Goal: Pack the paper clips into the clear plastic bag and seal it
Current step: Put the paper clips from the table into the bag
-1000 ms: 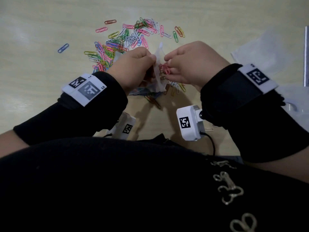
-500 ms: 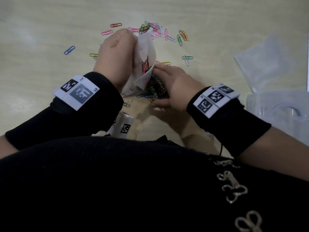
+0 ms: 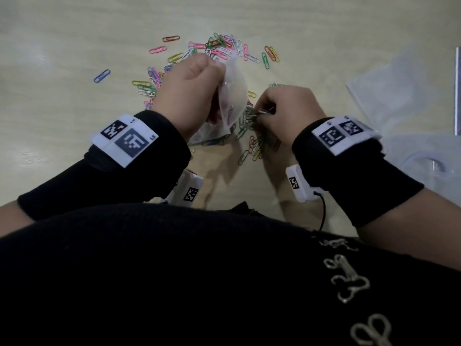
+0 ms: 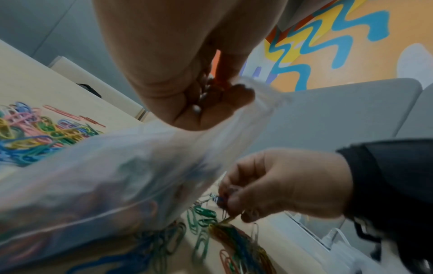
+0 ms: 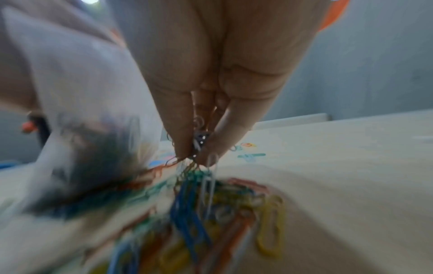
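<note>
Clear bag held up, paper clips pinched beside it

The clear plastic bag is gripped at its top by the left hand, some clips inside; to the right, a bunch of paper clips is pinched by the right hand above the table.

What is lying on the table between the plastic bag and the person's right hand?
In the head view, loose paper clips, mostly green, lie between the bag and the right hand.

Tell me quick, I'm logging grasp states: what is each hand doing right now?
Left hand: pinches the mouth of the clear plastic bag.
Right hand: pinches a bunch of paper clips.
</note>
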Action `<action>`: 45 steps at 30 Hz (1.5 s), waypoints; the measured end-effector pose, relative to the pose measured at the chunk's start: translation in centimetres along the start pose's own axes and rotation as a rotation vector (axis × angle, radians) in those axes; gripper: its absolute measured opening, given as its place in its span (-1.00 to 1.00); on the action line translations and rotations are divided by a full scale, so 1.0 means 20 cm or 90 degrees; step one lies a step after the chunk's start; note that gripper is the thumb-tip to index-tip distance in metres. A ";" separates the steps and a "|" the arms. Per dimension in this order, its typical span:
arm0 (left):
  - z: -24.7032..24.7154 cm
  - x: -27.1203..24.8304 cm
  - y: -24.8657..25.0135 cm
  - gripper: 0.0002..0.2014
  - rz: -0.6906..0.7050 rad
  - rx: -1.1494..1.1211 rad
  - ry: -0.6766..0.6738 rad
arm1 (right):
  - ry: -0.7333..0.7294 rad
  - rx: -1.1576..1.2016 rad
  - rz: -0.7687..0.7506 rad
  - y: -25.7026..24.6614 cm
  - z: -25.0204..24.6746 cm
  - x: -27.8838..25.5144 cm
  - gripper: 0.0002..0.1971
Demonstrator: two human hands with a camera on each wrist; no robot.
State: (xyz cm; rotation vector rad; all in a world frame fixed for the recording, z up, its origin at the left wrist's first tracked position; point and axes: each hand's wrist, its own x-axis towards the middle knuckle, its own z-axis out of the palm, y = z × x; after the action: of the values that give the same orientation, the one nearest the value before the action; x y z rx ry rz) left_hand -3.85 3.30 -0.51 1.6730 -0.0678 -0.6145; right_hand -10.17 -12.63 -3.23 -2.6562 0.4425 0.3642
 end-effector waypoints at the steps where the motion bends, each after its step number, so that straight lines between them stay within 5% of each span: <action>1: 0.01 0.00 -0.01 -0.77 -0.001 0.012 -0.013 | 0.002 0.041 0.025 0.00 -0.03 0.00 -0.87; 10: 0.05 0.03 -0.03 -0.73 -0.040 0.108 0.006 | -0.001 0.645 0.182 -0.05 -0.23 -0.05 -0.92; 15: 0.07 0.02 -0.02 -0.77 -0.057 0.129 -0.009 | -0.103 0.760 0.195 -0.10 -0.23 -0.09 -0.84; 22: 0.07 0.01 -0.04 -0.73 -0.060 0.080 -0.062 | -0.064 0.462 0.185 -0.15 -0.18 -0.06 -0.95; 26: 0.05 0.01 -0.04 -0.71 -0.065 0.039 -0.043 | -0.065 0.456 0.124 -0.17 -0.22 -0.07 -0.74; 31: -0.01 0.00 -0.03 -0.76 -0.014 0.020 -0.013 | 0.049 0.475 0.075 -0.18 -0.23 -0.05 -0.83; 35: -0.10 -0.03 -0.02 -0.64 0.038 -0.027 0.016 | 0.052 0.381 0.058 -0.17 -0.17 0.00 -0.81; 41: -0.23 -0.09 0.00 -0.64 0.056 -0.098 0.058 | -0.041 0.050 -0.140 -0.21 0.04 0.07 -0.74; 45: -0.29 -0.11 0.00 -0.73 0.050 -0.076 0.063 | -0.147 -0.125 -0.294 -0.21 0.19 0.07 -0.43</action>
State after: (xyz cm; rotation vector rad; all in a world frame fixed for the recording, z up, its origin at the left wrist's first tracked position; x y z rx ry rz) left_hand -3.13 9.38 0.71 1.5751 -0.0259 -0.4669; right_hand -8.01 -7.68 -5.45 -2.7492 -0.2904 0.5797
